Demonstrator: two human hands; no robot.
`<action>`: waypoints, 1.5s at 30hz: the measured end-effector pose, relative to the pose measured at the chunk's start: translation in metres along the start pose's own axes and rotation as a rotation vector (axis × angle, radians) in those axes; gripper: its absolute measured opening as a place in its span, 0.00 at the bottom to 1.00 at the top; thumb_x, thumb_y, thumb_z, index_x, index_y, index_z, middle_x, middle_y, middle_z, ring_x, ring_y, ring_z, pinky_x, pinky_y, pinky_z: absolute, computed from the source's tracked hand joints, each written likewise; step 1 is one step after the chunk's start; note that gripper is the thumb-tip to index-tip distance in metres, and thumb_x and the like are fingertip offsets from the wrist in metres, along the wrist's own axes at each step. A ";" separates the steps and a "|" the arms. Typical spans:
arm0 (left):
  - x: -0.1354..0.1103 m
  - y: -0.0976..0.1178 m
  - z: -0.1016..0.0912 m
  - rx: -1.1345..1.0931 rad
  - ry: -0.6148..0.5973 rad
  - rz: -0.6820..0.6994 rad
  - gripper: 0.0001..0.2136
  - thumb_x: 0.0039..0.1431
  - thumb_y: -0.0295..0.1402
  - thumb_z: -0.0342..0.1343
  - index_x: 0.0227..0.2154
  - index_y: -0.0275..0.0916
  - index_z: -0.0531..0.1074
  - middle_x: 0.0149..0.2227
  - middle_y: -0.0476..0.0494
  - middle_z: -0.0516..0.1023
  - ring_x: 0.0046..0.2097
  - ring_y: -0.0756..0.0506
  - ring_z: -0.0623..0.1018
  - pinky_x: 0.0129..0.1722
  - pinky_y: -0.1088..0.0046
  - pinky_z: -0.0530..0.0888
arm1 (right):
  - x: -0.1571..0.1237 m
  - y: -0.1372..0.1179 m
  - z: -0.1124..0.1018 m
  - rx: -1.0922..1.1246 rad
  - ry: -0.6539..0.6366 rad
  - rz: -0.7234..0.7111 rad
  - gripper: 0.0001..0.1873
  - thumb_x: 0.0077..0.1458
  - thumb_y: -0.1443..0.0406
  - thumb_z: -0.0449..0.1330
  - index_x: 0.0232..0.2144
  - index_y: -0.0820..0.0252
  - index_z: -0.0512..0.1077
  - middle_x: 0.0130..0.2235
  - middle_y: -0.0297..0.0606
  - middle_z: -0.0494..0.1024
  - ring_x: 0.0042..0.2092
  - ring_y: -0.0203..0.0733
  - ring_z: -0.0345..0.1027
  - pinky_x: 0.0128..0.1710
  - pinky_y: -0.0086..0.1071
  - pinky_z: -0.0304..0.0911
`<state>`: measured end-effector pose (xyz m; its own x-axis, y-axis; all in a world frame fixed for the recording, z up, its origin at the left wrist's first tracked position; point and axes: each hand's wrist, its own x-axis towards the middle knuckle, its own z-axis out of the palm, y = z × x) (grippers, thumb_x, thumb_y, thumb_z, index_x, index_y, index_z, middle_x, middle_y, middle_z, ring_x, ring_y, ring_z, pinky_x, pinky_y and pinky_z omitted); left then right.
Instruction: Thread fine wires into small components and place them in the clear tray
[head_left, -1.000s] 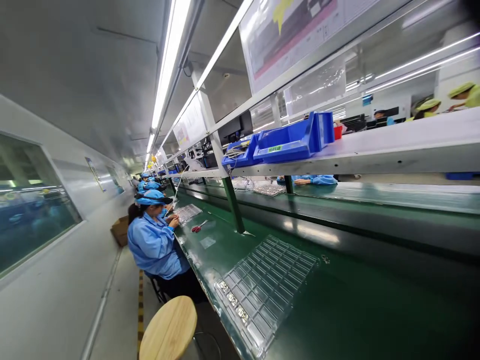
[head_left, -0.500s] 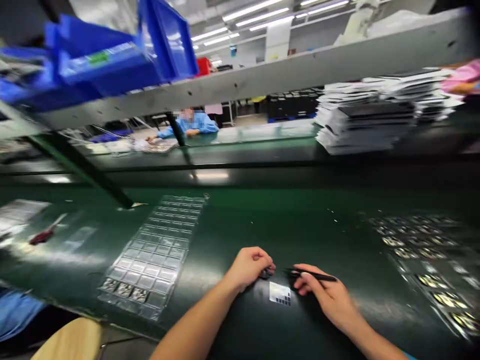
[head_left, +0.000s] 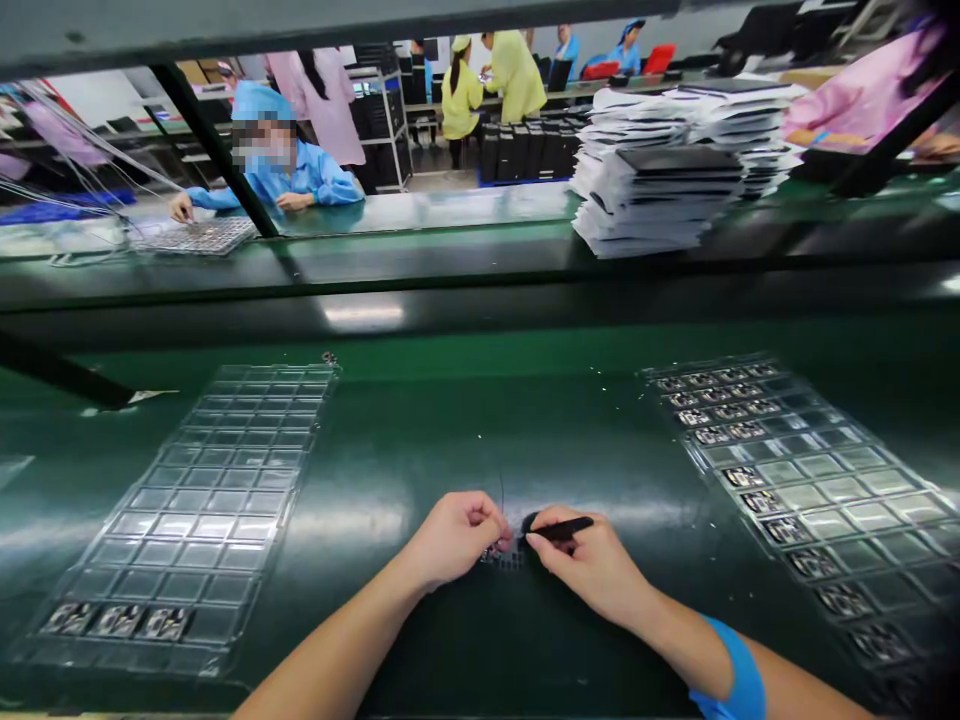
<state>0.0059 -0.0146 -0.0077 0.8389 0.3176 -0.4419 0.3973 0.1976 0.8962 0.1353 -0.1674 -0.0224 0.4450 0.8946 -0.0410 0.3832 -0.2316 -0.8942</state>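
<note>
- Here, low in the middle of the frame, the left hand (head_left: 457,535) is curled, its fingertips pinching a small dark part (head_left: 501,548) against the green bench (head_left: 480,440).
- Just beside it, the right hand (head_left: 592,565) grips a thin black tool (head_left: 559,527) between thumb and fingers, with the tool's tip pointing left toward the small part.
- The two hands nearly touch; what exactly the small part is cannot be told, since it is tiny and partly covered by the fingers.
- A blue cuff (head_left: 739,680) shows on the right forearm at the lower right.
- At the left of the frame lies a clear tray (head_left: 225,470) of square pockets, mostly unfilled, with a few parts in its nearest row at the lower left.
- At the right lies a second clear tray (head_left: 825,480), with parts in many of its pockets.
- In the upper right, a stack of flat trays (head_left: 660,200) sits on the far side of the bench.
- In the upper left, a person in a blue coat (head_left: 292,180) works across the bench over another tray (head_left: 195,236).
- Further back, near the top middle, stand people in yellow coats (head_left: 495,85).
</note>
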 end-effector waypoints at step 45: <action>-0.006 0.008 0.006 0.131 -0.019 0.044 0.13 0.58 0.39 0.54 0.29 0.34 0.77 0.30 0.43 0.80 0.33 0.48 0.75 0.33 0.75 0.69 | 0.000 -0.010 -0.010 0.438 0.029 0.078 0.08 0.52 0.61 0.61 0.27 0.61 0.69 0.19 0.30 0.69 0.18 0.33 0.64 0.19 0.26 0.61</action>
<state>0.0063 -0.0208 0.0021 0.8629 0.3054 -0.4026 0.4044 0.0605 0.9126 0.1397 -0.1688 -0.0091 0.4842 0.8682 -0.1084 -0.0283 -0.1082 -0.9937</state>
